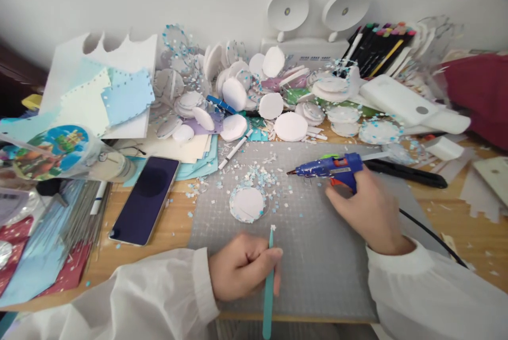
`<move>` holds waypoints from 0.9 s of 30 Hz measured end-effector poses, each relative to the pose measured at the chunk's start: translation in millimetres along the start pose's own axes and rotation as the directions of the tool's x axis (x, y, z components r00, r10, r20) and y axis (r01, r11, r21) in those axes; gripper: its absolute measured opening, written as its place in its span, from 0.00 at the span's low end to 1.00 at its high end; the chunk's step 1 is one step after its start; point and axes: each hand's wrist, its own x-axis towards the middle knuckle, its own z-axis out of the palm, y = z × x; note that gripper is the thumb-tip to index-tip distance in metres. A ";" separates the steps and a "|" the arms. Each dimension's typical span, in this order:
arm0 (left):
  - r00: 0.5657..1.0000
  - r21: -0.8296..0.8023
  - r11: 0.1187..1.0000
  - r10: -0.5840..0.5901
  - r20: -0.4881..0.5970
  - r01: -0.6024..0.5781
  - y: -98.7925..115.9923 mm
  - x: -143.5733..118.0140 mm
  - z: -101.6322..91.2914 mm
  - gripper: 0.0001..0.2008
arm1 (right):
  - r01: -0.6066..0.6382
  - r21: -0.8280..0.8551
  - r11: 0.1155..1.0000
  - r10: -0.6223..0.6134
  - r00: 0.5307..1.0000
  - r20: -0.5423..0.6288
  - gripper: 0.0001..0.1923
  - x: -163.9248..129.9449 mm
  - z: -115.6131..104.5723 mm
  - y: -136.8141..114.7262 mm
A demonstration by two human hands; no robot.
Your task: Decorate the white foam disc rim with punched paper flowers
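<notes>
My left hand (244, 266) pinches teal tweezers (269, 292), tips pointing away from me, with a tiny white flower-shaped piece (273, 228) at their tips. My right hand (371, 208) is around the handle of a blue hot glue gun (327, 166); its nozzle points left and the fingers behind the handle are hidden. Between and beyond my hands, a white disc (248, 204) lies on the grey cutting mat (317, 276), small blue and white pieces around its rim. A heap of loose blue and white confetti pieces (257, 177) lies just behind the disc.
Many white discs (291, 126) pile up along the back, below a two-headed lamp (288, 11). At left are a phone (145, 200), a drink cup (111, 164) and wire stems (81, 218). A black cutter (407, 173) and the gun's cord (432, 237) lie at right.
</notes>
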 end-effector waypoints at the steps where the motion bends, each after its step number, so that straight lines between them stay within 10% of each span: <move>1: 1.000 -0.003 1.000 -0.003 0.003 0.003 -0.1 0.1 -0.1 0.34 | 0.029 -0.017 0.999 -0.029 1.000 0.005 0.12 0.7 -1.0 0.3; 11: 1.000 -0.012 1.000 -0.013 0.024 0.013 1.8 0.5 -0.5 0.33 | 0.154 -0.340 0.928 -0.178 0.983 -0.041 0.13 0.8 -16.9 5.5; 18: 1.000 -0.009 1.000 -0.006 0.029 0.006 0.4 -0.1 -0.9 0.33 | 0.408 -0.253 0.877 -0.405 0.912 0.069 0.11 -5.9 -23.5 8.0; 27: 0.999 0.020 1.000 0.000 0.032 -0.001 1.0 0.8 -1.1 0.33 | 0.415 -0.425 0.805 -0.362 0.910 0.203 0.11 -2.6 -64.2 11.0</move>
